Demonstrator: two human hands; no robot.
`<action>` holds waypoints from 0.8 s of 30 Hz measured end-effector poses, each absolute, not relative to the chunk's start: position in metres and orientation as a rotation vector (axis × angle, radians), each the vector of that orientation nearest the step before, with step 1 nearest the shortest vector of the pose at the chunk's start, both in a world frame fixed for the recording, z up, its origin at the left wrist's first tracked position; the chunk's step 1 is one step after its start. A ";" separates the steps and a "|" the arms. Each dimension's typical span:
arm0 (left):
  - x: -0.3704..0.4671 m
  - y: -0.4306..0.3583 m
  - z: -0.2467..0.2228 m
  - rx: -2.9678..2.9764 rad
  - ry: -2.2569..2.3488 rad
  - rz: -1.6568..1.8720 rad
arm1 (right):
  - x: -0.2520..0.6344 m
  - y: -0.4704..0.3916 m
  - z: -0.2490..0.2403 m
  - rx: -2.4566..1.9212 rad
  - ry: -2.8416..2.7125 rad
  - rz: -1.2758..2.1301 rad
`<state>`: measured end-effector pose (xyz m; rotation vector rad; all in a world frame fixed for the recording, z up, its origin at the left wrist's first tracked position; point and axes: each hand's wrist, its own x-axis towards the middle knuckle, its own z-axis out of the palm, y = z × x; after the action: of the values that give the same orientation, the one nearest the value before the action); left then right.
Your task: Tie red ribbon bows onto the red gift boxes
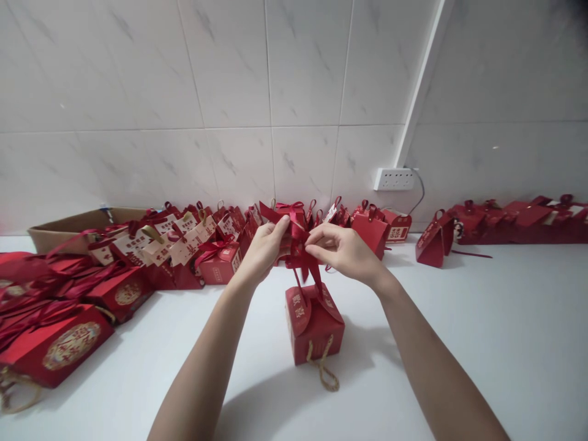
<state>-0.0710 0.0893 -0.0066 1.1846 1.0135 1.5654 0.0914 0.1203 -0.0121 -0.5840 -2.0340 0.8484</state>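
A red ribbon (pixel 310 267) runs up from a small red gift box (pixel 316 331) with gold characters on its rounded flaps. My left hand (pixel 271 245) pinches the ribbon between thumb and fingers, above the box. Opposite it, my right hand (pixel 342 250) has its fingers closed on another part of the same ribbon, where loops and a tail show. The ribbon stands taut between box and hands. A beige rope handle (pixel 324 373) hangs down the box's front side onto the white table.
Larger red boxes (pixel 68 343) with gold emblems are piled at left. Behind them lies an open cardboard carton (pixel 68 226). Several small red boxes (pixel 220 263) line the tiled wall. At right stand a red pouch-like box (pixel 434 242) and a row of red boxes (pixel 519 220). A power socket (pixel 394 179) is on the wall.
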 end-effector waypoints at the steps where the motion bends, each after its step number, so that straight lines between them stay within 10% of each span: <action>1: -0.071 0.089 -0.007 1.196 1.013 1.562 | 0.090 0.120 -0.013 -0.610 -2.019 0.834; 24: -0.081 0.097 -0.017 1.421 1.223 1.595 | 0.061 0.116 -0.027 -1.025 -1.976 0.340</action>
<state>-0.0805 0.0972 -0.0174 1.4206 1.2227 1.5955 0.0613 0.1160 -0.0270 -1.0246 -1.9762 0.3398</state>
